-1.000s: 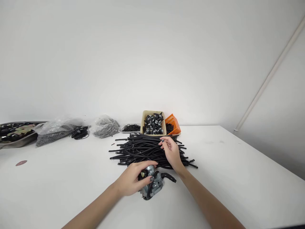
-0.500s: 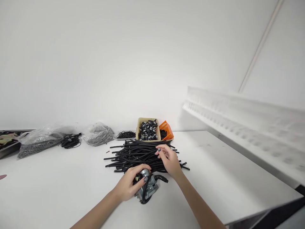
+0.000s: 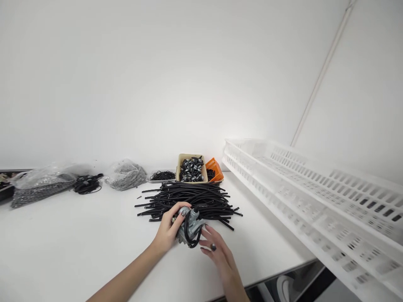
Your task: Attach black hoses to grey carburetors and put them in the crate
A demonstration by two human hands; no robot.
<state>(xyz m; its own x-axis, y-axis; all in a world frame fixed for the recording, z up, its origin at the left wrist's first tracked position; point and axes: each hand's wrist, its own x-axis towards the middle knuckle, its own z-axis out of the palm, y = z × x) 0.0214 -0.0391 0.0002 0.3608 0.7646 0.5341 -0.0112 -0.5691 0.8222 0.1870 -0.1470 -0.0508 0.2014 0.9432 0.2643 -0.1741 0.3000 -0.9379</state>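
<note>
My left hand (image 3: pixel 171 224) is wrapped round a grey metal carburetor (image 3: pixel 192 230) with a black hose looped over it. To its right is my right hand (image 3: pixel 218 248), fingers apart and fingertips close to the metal body; whether they touch it I cannot tell. A dark ring shows on one of that hand's fingers. Just beyond both hands lies a wide pile of black rubber hoses (image 3: pixel 189 195), pointing mostly left and right.
Behind the hoses stand a cream bin (image 3: pixel 206 170) of black and grey parts and an orange basket (image 3: pixel 217 171). Leftward are a tray of thin black rings (image 3: pixel 163 175), clear bags (image 3: pixel 126 176) and a black bundle (image 3: pixel 87 183). White slotted crates (image 3: pixel 283 201) rise along the right.
My right hand has come back from above the hoses to the carburetor's right side. The carburetor has been lifted and turned. The white crates now sit lower and further left in view.
</note>
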